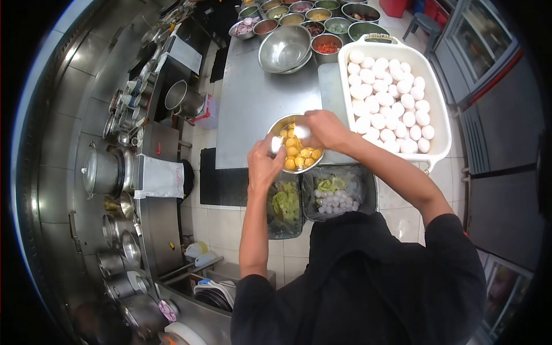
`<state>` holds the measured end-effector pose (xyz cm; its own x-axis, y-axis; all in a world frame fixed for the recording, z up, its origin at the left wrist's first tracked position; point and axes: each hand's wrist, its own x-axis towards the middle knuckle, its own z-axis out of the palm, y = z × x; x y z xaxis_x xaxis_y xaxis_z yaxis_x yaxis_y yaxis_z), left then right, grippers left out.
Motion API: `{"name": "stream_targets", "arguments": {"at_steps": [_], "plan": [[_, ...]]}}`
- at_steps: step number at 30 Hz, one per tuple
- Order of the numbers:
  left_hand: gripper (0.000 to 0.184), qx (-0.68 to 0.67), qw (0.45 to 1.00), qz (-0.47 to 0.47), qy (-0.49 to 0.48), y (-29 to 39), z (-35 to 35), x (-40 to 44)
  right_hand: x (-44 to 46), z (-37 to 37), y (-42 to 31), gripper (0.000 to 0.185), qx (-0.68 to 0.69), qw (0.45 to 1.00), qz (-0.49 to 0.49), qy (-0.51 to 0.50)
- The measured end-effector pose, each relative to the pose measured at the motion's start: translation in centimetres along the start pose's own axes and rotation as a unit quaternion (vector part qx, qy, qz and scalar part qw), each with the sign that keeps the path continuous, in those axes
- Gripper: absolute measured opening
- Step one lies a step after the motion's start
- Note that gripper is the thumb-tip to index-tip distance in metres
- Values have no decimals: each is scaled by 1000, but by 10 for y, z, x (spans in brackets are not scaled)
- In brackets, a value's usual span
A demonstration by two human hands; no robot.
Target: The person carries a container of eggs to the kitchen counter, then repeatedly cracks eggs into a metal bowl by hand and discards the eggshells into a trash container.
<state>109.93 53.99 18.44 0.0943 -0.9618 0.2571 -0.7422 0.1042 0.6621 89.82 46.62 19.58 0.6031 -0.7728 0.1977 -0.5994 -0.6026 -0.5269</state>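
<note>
A metal bowl (311, 167) at the near edge of the steel table holds several raw egg yolks (294, 154) in clear egg white. At the bowl's left rim, my left hand (265, 162) is closed around a white eggshell (276, 145). Over the bowl's upper right side, my right hand (328, 130) grips another white eggshell (302, 133), smeared by motion. Whether either shell is whole or broken I cannot tell. A large white tub (440, 126) full of white eggs (386, 95) stands to the right, beside my right forearm.
Below the table edge are two lined bins (371, 192), with greens and white rounded pieces inside. Empty steel bowls (284, 49) are stacked farther back, before several bowls of chopped ingredients (328, 49). A stove counter with pots (103, 169) runs along the left; fridges (494, 126) line the right.
</note>
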Motion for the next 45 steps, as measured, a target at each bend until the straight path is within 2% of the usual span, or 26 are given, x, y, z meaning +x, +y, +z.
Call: {"name": "stream_targets", "arguments": {"at_steps": [1, 5, 8, 9, 11, 12, 14, 16, 19, 20, 21, 22, 23, 24, 26, 27, 28, 31, 32, 35, 37, 40, 41, 42, 43, 45], "plan": [[41, -11, 999, -24, -20, 7, -8, -10, -13, -6, -9, 35, 28, 999, 12, -10], [50, -125, 977, -81, -154, 4, -14, -63, -75, -21, -32, 57, 24, 965, 98, -243], [57, -34, 977, 3, -210, 16, -4, -96, -115, 15, -17, 64, 49, 957, 192, -212], [59, -1, 978, 66, -196, 16, 2, -103, -123, 28, -15, 65, 150, 940, 239, -191], [59, -145, 957, -28, -248, 22, 12, -113, -131, 42, -19, 68, 347, 870, 322, -137], [57, -210, 944, -63, -247, 28, 19, -119, -129, 47, -29, 78, 493, 768, 388, -133], [55, -336, 900, -133, -243, 40, 33, -132, -126, 54, -42, 84, 596, 698, 385, -103], [60, -392, 893, -159, -151, 43, 50, -140, -125, 58, -60, 94, 648, 653, 389, -50], [56, -473, 857, -198, -55, 27, 61, -143, -124, 30, -63, 95, 532, 770, 320, -150], [53, -529, 818, -221, -40, 27, 57, -139, -114, -9, -68, 93, 526, 798, 244, -166], [50, -581, 775, -245, -24, 26, 51, -134, -118, -3, -55, 82, 551, 790, 243, -116], [47, -586, 774, -240, -3, 19, 48, -129, -115, -14, -38, 60, 364, 905, 219, -8], [47, -600, 756, -258, 29, 6, 46, -125, -106, -39, -22, 44, 316, 919, 230, 51], [47, -610, 746, -263, 50, -12, 44, -123, -107, -43, 14, 38, 141, 958, 188, 167], [47, -623, 729, -265, 102, -47, 38, -115, -125, -70, 86, 38, -80, 943, 205, 250], [46, -624, 722, -266, 133, -61, 34, -112, -134, -87, 117, 42, -164, 936, 221, 219], [48, -591, 738, -271, 179, -69, 31, -107, -142, -97, 130, 46, -252, 901, 303, 182], [49, -354, 864, -264, 243, -100, 33, -95, -160, -113, 158, 49, -292, 870, 396, 21], [50, -299, 879, -276, 247, -109, 35, -92, -163, -112, 162, 50, -278, 879, 386, 42], [50, -77, 935, -168, 303, -126, 48, -82, -180, -101, 188, 53, -246, 898, 354, 84], [49, -40, 946, -137, 293, -130, 53, -78, -185, -100, 197, 55, -248, 910, 318, 95], [49, 22, 956, -90, 279, -146, 72, -75, -178, -109, 184, 51, -129, 903, 377, 163], [49, 56, 961, -82, 259, -152, 77, -75, -173, -110, 185, 48, 65, 887, 401, 221], [49, 91, 964, -72, 237, -159, 80, -76, -166, -111, 188, 45, 258, 832, 409, 270], [49, 82, 969, -86, 216, -161, 78, -77, -161, -111, 189, 42, 441, 741, 401, 308], [49, 60, 977, -110, 173, -163, 75, -74, -127, -120, 126, 34, 562, 693, 322, 317]]}}
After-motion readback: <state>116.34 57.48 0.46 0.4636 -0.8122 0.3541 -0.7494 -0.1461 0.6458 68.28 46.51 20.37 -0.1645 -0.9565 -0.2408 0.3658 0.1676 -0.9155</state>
